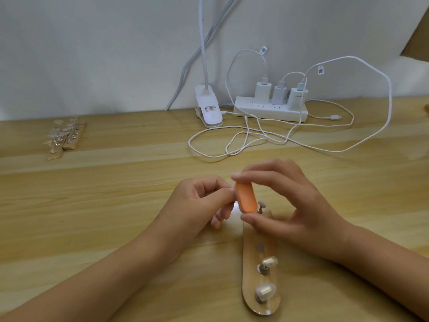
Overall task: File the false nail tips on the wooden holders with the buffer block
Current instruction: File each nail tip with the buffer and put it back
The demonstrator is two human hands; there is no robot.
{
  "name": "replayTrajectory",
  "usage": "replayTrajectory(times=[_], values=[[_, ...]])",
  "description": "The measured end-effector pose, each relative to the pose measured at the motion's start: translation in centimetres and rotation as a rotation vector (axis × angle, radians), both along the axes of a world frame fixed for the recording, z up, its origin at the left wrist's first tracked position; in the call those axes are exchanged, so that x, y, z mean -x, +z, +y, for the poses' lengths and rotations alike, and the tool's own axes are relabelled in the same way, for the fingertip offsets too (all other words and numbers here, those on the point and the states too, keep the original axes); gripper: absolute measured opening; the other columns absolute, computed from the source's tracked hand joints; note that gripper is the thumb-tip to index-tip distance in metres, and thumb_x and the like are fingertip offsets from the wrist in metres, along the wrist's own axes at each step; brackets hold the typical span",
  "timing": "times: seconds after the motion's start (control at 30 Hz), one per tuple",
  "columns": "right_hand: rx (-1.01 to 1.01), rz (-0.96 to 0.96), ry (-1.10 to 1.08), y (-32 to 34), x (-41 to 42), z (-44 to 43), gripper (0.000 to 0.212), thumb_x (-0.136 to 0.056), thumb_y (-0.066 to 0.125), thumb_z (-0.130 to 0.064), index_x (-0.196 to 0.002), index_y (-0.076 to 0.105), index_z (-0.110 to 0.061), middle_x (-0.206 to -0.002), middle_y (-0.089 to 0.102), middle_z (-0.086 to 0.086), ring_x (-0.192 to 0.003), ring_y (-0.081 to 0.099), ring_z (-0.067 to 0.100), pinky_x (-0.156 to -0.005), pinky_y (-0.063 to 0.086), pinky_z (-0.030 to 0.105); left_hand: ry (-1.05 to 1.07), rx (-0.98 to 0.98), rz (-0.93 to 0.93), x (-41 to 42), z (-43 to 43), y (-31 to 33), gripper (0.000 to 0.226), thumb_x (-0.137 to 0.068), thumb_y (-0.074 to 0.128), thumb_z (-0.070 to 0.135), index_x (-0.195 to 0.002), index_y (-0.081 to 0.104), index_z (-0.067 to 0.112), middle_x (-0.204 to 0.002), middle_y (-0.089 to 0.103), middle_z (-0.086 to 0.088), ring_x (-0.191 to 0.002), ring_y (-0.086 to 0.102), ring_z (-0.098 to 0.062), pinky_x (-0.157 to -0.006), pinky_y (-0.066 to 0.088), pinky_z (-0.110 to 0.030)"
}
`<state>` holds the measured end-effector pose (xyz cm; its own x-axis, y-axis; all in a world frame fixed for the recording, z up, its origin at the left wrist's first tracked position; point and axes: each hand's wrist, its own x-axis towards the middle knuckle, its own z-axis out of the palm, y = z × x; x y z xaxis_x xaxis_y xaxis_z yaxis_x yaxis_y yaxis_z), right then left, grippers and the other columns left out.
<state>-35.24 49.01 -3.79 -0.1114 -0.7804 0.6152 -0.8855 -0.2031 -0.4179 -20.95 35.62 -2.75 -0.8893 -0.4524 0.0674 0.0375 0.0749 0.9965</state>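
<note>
– Pinched end to end: the right hand [299,205] had the buffer block [246,198] clamped between the thumb below and the forefinger above, with its orange face turned toward the wearer.

– And the other hand?

– The left hand [199,205] had thumb and forefinger closed together right at the block's left edge. The fingertips hid whatever they held. I judged it to be a nail tip taken from the wooden holder [253,259], since one spot on that holder stood bare.

– So where did the work sit relative to the grip?

– It was touching the block's left edge near the upper end, held above the table [116,205] just up and left of the holder's far end. Two nail tips [269,261] stood on the holder's near half, below the right wrist. More holders [66,138] lay well apart at the far left.

– How should the stroke have gone?

– Lightly, I thought. Short passes in one direction along the tip's free edge, with the left pinch held steady and the block kept flat. Pressing hard would probably have bent the thin plastic or flicked it out of the pinch.
</note>
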Motion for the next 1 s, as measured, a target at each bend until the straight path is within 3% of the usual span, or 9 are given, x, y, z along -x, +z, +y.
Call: replayTrajectory(times=[0.13,0.27,0.33,0.47,0.6,0.7,0.83,0.93,1.0], values=[[0.021,-0.104,-0.050,-0.01,0.16,-0.16,0.044,-0.084,0.069,-0.036,-0.125,0.059,-0.022,-0.120,0.059,-0.009,-0.117,0.053,0.012,-0.101,0.041,0.032,0.022,-0.021,0.003,0.02,-0.11,0.02,0.026,-0.092,0.057,0.006,-0.068,0.067,0.010,-0.050,0.054,0.003,-0.041,0.044,-0.005,-0.043,0.035,-0.010],[0.023,-0.048,-0.035,-0.23,0.15,-0.27,0.045,-0.083,0.071,-0.037,-0.124,0.060,-0.021,-0.120,0.059,-0.008,-0.115,0.054,0.012,-0.101,0.040,0.030,0.035,-0.032,0.023,0.04,-0.17,-0.15,0.024,-0.091,0.058,0.006,-0.068,0.065,0.009,-0.050,0.055,0.004,-0.041,0.044,-0.005,-0.043,0.036,-0.010],[0.034,-0.136,-0.071,-0.14,0.27,-0.47,0.044,-0.083,0.069,-0.040,-0.122,0.060,-0.022,-0.117,0.061,-0.009,-0.113,0.054,0.010,-0.099,0.042,0.034,0.038,-0.036,0.023,0.09,-0.20,-0.28,0.018,-0.088,0.064,0.010,-0.072,0.066,0.003,-0.049,0.055,0.004,-0.041,0.043,-0.005,-0.043,0.036,-0.010],[0.024,-0.062,-0.027,-0.32,-0.06,-0.45,0.045,-0.083,0.071,-0.039,-0.123,0.060,-0.021,-0.119,0.058,-0.009,-0.115,0.053,0.012,-0.101,0.040,0.028,0.034,-0.012,0.014,0.20,-0.10,-0.24,0.018,-0.078,0.059,0.022,-0.061,0.066,0.020,-0.049,0.053,0.003,-0.040,0.044,-0.004,-0.043,0.035,-0.010],[0.043,-0.143,-0.079,-0.14,0.12,-0.55,0.045,-0.082,0.069,-0.041,-0.120,0.062,-0.018,-0.115,0.060,-0.011,-0.112,0.051,0.002,-0.099,0.042,0.033,0.034,0.000,-0.012,0.18,-0.10,-0.30,0.018,-0.077,0.059,0.025,-0.061,0.066,0.023,-0.048,0.051,0.006,-0.041,0.042,-0.002,-0.044,0.034,-0.010],[0.021,-0.053,-0.031,-0.31,-0.11,-0.42,0.045,-0.082,0.071,-0.040,-0.121,0.062,-0.019,-0.119,0.058,-0.011,-0.115,0.052,0.007,-0.101,0.039,0.028,0.035,0.011,-0.007,0.20,-0.05,-0.26,0.018,-0.076,0.058,0.025,-0.059,0.064,0.025,-0.048,0.050,0.006,-0.040,0.041,-0.003,-0.043,0.034,-0.011],[0.036,-0.115,-0.080,-0.11,0.07,-0.61,0.045,-0.081,0.071,-0.041,-0.117,0.063,-0.015,-0.113,0.060,-0.011,-0.110,0.052,0.004,-0.098,0.041,0.029,0.046,-0.008,-0.003,0.15,-0.09,-0.37,0.017,-0.076,0.059,0.025,-0.060,0.063,0.020,-0.047,0.048,0.005,-0.040,0.037,-0.005,-0.042,0.032,-0.011],[0.036,0.001,-0.042,-0.38,-0.18,-0.51,0.045,-0.082,0.072,-0.039,-0.119,0.063,-0.015,-0.117,0.058,-0.009,-0.114,0.052,0.007,-0.100,0.039,0.028,0.039,0.013,-0.006,0.15,-0.03,-0.33,0.017,-0.076,0.059,0.026,-0.060,0.062,0.020,-0.046,0.046,0.004,-0.040,0.034,-0.007,-0.043,0.031,-0.013],[0.043,-0.044,-0.065,-0.36,-0.05,-0.61,0.045,-0.082,0.072,-0.040,-0.118,0.063,-0.016,-0.116,0.060,-0.008,-0.113,0.053,0.006,-0.100,0.040,0.030,0.043,0.007,-0.013,0.16,-0.06,-0.30,0.018,-0.076,0.059,0.026,-0.059,0.062,0.022,-0.046,0.045,0.004,-0.040,0.033,-0.007,-0.042,0.030,-0.013]])
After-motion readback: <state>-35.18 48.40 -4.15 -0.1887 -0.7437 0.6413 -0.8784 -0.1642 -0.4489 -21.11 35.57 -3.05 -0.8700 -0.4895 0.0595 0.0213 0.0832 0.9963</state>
